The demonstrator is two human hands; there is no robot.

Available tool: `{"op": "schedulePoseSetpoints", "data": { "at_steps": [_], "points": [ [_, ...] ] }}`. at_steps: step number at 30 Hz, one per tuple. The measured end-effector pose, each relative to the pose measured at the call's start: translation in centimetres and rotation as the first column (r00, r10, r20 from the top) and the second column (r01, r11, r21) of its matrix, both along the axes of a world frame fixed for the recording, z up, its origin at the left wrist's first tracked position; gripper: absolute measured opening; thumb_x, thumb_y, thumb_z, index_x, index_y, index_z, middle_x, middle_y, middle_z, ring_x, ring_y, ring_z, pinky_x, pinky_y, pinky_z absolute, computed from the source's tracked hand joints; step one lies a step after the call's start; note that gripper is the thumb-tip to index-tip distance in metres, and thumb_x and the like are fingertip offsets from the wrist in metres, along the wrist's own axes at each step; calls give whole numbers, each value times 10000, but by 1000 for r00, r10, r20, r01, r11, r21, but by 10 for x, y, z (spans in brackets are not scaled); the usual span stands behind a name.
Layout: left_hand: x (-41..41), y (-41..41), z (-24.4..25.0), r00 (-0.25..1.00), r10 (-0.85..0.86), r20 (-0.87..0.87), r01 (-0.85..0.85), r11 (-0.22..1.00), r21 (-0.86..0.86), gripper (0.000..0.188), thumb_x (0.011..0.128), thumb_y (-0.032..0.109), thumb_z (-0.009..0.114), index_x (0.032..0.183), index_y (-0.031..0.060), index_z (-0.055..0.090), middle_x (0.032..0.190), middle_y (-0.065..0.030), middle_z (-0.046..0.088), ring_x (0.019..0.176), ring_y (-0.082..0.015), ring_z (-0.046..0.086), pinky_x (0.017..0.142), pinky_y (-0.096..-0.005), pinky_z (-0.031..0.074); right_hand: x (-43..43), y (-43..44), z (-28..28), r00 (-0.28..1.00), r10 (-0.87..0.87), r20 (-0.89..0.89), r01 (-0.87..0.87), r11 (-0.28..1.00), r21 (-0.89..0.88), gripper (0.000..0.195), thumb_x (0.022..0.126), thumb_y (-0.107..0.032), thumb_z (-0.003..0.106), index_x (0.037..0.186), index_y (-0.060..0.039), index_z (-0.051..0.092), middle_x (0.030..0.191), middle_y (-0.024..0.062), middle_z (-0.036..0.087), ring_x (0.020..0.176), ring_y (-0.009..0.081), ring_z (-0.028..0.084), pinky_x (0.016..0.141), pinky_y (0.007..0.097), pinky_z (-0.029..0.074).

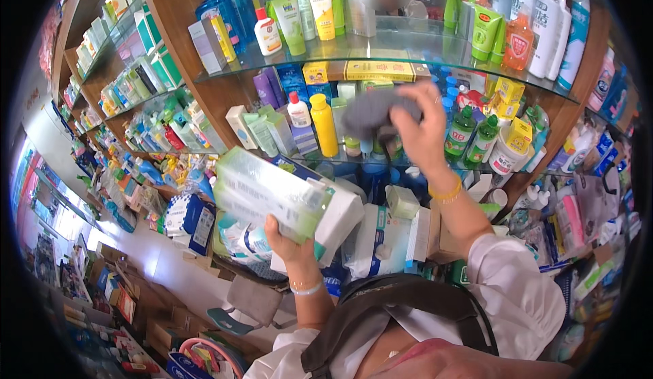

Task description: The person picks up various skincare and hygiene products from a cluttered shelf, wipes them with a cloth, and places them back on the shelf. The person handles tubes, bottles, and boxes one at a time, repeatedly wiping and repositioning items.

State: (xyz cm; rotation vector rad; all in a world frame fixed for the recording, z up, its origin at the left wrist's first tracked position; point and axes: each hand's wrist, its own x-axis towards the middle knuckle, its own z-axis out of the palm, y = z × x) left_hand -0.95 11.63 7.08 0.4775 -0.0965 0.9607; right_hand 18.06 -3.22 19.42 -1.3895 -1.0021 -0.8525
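My left hand [291,244] grips the lower end of a light green and white box [270,190] that bears blurred print, tilted before the shelves. In my right hand [421,124] is a bunched dark grey cloth [377,111], blurred, raised in front of the lower glass shelf. Left of the cloth stand a yellow bottle [324,126] and a white bottle with a red cap [298,111]. To the right of my right hand are green bottles [459,129] of liquid. A white box [342,216] lies behind the green and white box.
The upper glass shelf [316,63] holds tubes, pump bottles and an orange bottle [519,42]. Below the shelves are white packs [380,241] and cartons. Packed shelves run along the left. A grey chair [252,300] and a pink-rimmed basket [211,346] stand at the lower left.
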Motion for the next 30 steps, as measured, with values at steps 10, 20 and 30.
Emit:
{"op": "schedulePoseSetpoints", "data": {
  "at_steps": [10,20,30],
  "points": [
    [-12,-5,-6,996,79,-41,-69,976,206,644,760,315,606,1282,-3,404,1200,-130,550,1085,-293,553,953,-446,428,153,94,87,919,-367,143,390,793,-469,337,743,-308,571,1022,-133,643,1019,141,570,910,313,581,787,399,479],
    [9,-8,-22,984,53,-169,-12,973,231,643,749,314,589,1270,-19,413,1212,-144,530,1113,-297,523,968,-425,397,133,127,69,866,-495,74,399,592,-701,534,815,-544,512,1158,-140,571,1212,159,501,1145,349,467,914,465,394],
    [39,-15,39,932,87,-352,99,873,478,711,632,123,739,1235,-46,402,1125,-146,542,1015,-248,557,864,-351,457,-4,-9,31,858,395,-329,-486,411,-771,594,785,-421,663,1195,-22,506,1006,112,583,633,154,552,600,291,458]
  ]
}}
